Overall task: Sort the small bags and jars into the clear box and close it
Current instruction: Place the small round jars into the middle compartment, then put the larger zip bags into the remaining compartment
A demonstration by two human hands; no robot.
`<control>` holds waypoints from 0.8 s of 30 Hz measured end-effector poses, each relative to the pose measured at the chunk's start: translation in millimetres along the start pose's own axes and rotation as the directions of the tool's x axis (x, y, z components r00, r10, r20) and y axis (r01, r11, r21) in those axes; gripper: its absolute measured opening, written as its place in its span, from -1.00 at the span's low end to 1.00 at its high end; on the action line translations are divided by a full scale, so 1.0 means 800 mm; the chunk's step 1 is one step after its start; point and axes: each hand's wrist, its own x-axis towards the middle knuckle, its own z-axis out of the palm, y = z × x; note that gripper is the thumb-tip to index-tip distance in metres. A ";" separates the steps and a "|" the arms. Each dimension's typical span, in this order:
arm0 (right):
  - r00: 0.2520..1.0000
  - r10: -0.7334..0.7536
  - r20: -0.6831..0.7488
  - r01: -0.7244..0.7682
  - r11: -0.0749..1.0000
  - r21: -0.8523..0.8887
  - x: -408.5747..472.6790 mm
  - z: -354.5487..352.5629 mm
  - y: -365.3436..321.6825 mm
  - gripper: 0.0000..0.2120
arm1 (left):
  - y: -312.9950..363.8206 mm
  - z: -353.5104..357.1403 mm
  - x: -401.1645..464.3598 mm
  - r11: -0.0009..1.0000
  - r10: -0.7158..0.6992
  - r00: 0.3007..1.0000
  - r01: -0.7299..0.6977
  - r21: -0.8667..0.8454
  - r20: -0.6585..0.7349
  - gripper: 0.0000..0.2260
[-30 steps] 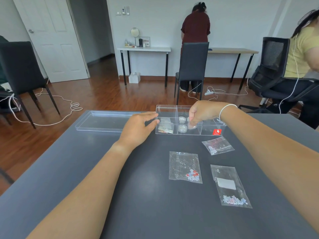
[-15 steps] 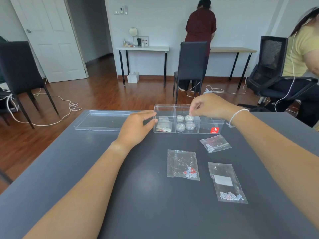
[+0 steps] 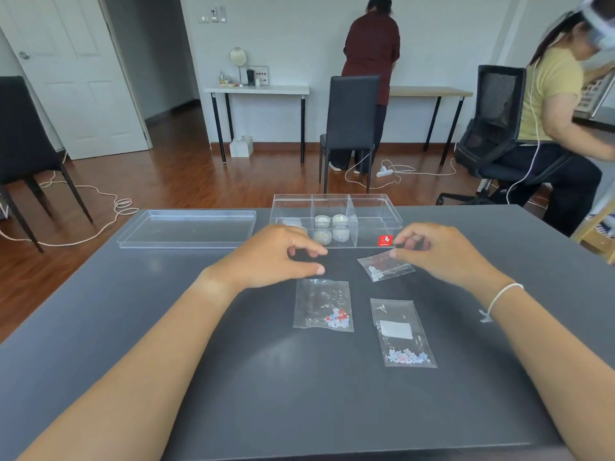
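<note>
Dark grey matte worktop (image 3: 233, 377). Clear plastic box (image 3: 376, 207) with three compartments stands at its far edge, open; red square sticker (image 3: 385, 240) on its near wall. Middle compartment holds four small round clear jars (image 3: 331, 227) in two rows of two. Left compartment holds something pale, partly hidden behind the left hand. Right compartment: contents cannot be told. Flat clear plastic lid (image 3: 186, 228) lies just left of the box.

Three small clear zip bags lie on the worktop near the box. Smallest bag, with white beads (image 3: 384, 266), lies nearest the box. Bag with red and pale blue beads (image 3: 323, 306) lies below the left hand. Bag with a white label and pale beads (image 3: 402, 332) lies nearest the person.

Left hand (image 3: 269, 257): palm down, fingers loosely curled, holding nothing, thumb tip just above the top edge of the red-and-blue bag. Right hand (image 3: 436, 251): fingers drawn together at the top right corner of the smallest bag; whether the corner is actually pinched cannot be told.
</note>
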 end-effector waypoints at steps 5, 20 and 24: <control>0.984 0.148 0.097 -0.135 0.983 -0.123 0.001 0.010 0.005 -0.61 | 0.002 0.004 -0.002 0.996 -0.076 0.984 0.066 0.065 0.159 -0.70; 0.982 0.138 0.128 -0.145 0.988 0.050 0.004 0.015 0.000 -0.90 | 0.003 0.011 -0.001 0.990 -0.140 0.963 0.133 0.042 0.232 -0.86; 0.992 0.104 0.076 -0.112 0.987 0.116 0.004 0.010 0.000 -0.88 | 0.003 0.012 0.000 0.988 -0.152 0.958 0.156 0.001 0.243 -0.87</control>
